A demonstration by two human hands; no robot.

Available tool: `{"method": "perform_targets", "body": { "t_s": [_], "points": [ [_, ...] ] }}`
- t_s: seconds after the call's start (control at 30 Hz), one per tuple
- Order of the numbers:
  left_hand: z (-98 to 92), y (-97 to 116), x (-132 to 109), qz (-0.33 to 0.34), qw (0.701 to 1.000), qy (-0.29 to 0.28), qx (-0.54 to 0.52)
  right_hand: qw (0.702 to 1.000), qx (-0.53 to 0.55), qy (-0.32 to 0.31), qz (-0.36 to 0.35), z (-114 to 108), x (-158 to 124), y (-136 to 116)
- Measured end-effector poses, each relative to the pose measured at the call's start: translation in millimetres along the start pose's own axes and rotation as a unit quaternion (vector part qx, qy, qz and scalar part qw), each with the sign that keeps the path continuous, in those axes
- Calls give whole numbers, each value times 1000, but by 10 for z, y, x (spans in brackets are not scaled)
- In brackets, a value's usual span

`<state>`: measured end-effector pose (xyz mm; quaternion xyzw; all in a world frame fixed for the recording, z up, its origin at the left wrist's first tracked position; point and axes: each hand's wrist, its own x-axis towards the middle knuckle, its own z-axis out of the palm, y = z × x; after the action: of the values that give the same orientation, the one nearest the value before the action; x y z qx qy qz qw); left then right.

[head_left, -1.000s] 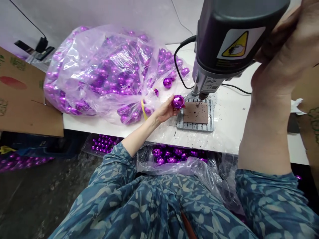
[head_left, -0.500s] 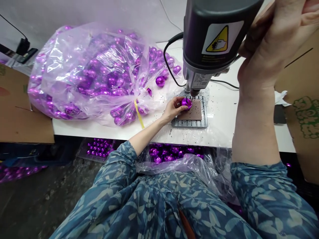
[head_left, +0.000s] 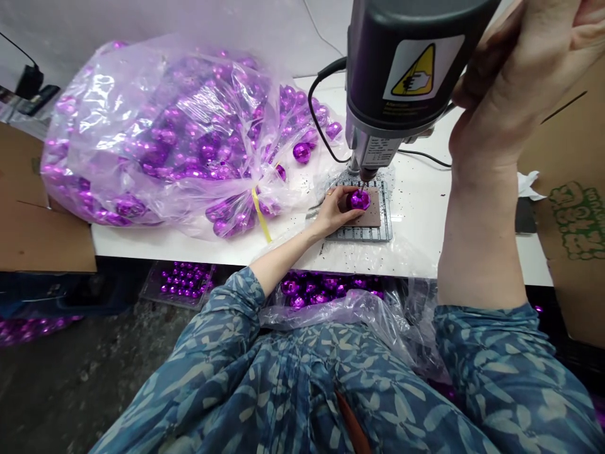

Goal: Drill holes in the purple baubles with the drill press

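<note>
A shiny purple faceted ball sits under the chuck of a drill press. My left hand pinches this ball from its left side, thumb in front and fingers behind. Beneath them is a brown square board on the slotted metal base. High on the right, my right hand is raised beside the motor housing with its fingers curled. A thin dark rod of the press runs towards those fingers, and the housing partly hides the grip.
A large clear bag of purple balls, tied with yellow ribbon, lies at left on the white table. One loose ball rests beside it. Cardboard boxes flank the table. More balls lie below its front edge.
My left hand has moved the purple ball slightly right, under the chuck, and its fingers have shifted around it. My right hand stays raised by the drill press.
</note>
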<state>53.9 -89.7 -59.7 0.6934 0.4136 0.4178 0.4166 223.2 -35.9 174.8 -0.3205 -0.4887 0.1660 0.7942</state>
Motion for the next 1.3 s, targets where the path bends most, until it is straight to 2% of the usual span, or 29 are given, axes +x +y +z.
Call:
{"method": "perform_targets", "body": {
  "t_s": [0.1, 0.23, 0.4, 0.57, 0.77, 1.07, 1.3],
  "points": [
    [17, -38, 7, 2, 999, -15, -38, 1000, 15, 0, 10, 4, -85, -80],
    [18, -58, 2, 14, 998, -20, -63, 997, 38, 27, -67, -77, -279, -143],
    [11, -60, -7, 5, 1000, -5, -23, 997, 21, 4, -71, -179, -485, -232],
    [13, -60, -1, 0, 1000, -5, 5, 994, 32, 11, -99, -154, -524, -255],
    [6, -76, 9, 7, 1000, -11, 12, 991, 41, 33, -120, -242, -644, -135],
    [11, -85, 3, 1, 1000, -5, 1, 982, 63, 110, -142, -308, -769, 77],
    [11, -63, -7, -1, 1000, 1, 1, 972, 76, 114, -190, -454, -856, 330]
  ]
}}
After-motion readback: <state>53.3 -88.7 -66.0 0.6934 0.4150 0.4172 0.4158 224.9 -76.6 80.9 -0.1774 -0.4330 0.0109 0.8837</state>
